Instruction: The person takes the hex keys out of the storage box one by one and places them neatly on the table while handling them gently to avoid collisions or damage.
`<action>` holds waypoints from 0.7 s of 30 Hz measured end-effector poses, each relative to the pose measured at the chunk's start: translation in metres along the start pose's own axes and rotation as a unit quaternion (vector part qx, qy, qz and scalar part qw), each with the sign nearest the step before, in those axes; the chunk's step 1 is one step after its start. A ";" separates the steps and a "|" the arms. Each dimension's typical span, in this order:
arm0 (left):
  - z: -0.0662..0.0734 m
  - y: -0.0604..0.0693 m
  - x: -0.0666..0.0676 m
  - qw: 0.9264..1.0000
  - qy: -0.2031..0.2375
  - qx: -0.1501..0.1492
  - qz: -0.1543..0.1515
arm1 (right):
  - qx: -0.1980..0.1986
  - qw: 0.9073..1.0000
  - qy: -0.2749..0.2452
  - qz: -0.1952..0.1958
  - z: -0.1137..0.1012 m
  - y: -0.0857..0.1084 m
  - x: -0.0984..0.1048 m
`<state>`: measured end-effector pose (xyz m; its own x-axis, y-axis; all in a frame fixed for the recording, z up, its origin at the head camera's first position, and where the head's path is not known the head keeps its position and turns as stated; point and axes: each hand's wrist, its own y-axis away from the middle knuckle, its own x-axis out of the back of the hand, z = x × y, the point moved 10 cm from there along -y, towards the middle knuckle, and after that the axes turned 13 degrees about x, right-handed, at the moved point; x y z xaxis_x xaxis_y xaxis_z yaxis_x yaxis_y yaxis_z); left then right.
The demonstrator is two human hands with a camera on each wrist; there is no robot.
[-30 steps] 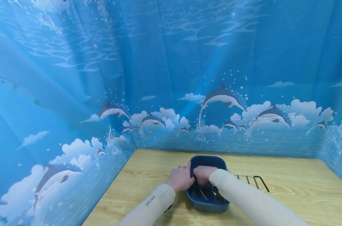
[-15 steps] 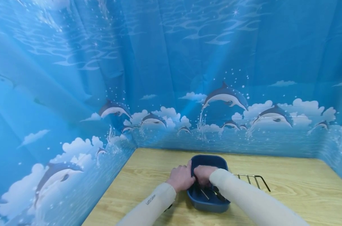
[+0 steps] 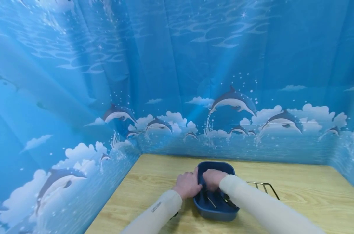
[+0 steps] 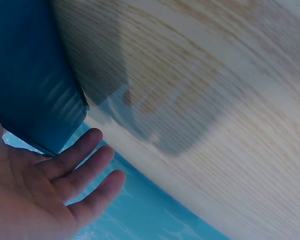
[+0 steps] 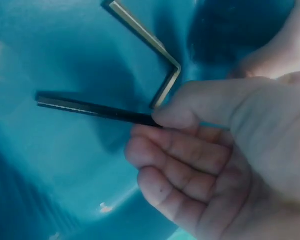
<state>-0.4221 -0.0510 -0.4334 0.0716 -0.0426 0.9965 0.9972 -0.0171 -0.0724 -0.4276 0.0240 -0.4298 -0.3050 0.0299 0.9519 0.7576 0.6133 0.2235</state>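
A dark blue bin [image 3: 215, 214] stands on the table. At its left wall my left hand [image 3: 187, 184] grips the rim, three fingers spread loose outside the wall in the left wrist view. Inside the bin my right hand [image 3: 213, 179] pinches a black hex key [image 5: 95, 111] between thumb and fingertips. Beside it, a brass-coloured L-shaped hex key [image 5: 149, 37] lies on the bin's floor. Towards the near right of the bin is a dark item [image 3: 229, 200], partly covered by my right sleeve; its kind is unclear.
To the right of the bin, several L-shaped hex keys [image 3: 264, 186] lie in a row on the wood-grain table [image 3: 305, 191], partly behind my right forearm. A blue dolphin-print curtain [image 3: 177, 97] hangs along the back and sides of the table.
My right hand has shifted slightly to the right and up inside the bin. The left hand stays at the rim, and the bin has hardly moved.
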 end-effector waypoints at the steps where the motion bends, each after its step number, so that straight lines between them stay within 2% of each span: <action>1: 0.000 0.000 0.000 1.000 0.000 0.000 0.000 | 0.006 1.000 0.007 0.005 -0.001 0.002 0.003; 8: -0.001 0.001 0.001 1.000 0.000 0.002 -0.007 | 0.052 0.996 0.052 0.043 -0.010 0.015 0.017; 14: -0.002 0.001 -0.001 1.000 0.003 0.010 -0.018 | 0.056 0.993 0.036 0.098 -0.007 0.025 0.025; 21: -0.002 -0.001 -0.002 1.000 0.010 0.019 -0.021 | 0.079 0.983 0.005 0.163 -0.006 0.045 0.042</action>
<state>-0.4231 -0.0533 -0.4353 0.0299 -0.0621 0.9976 0.9994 0.0192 -0.0287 -0.4023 0.0480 -0.3782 -0.0543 0.2373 0.9699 0.7144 0.6879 -0.1283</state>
